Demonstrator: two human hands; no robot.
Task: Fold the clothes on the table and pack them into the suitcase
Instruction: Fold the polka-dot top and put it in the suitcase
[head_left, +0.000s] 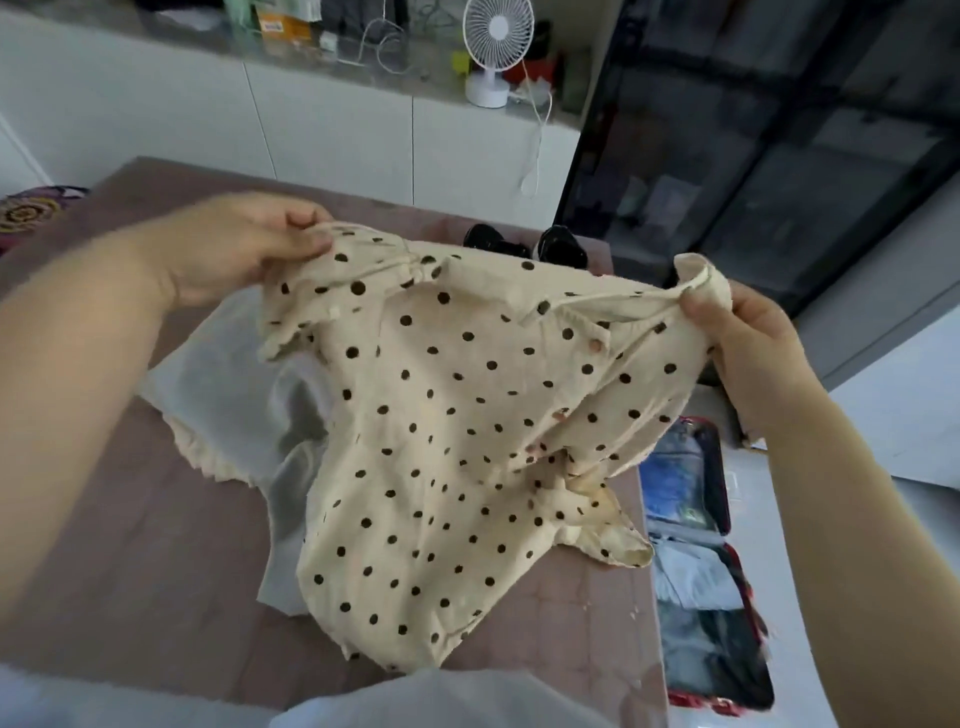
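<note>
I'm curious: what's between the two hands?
In the head view, the spotted shirt stretches between them: the left hand pinches one top corner, the right hand the other.

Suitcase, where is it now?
In the head view the open suitcase lies on the floor at lower right, beside the right edge of the table, right of the polka-dot shirt.

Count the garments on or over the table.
2 for sure: the polka-dot blouse, held up by the left hand and right hand, and a white garment flat beneath it at left. The frilled cream edge there may belong to a third.
</note>
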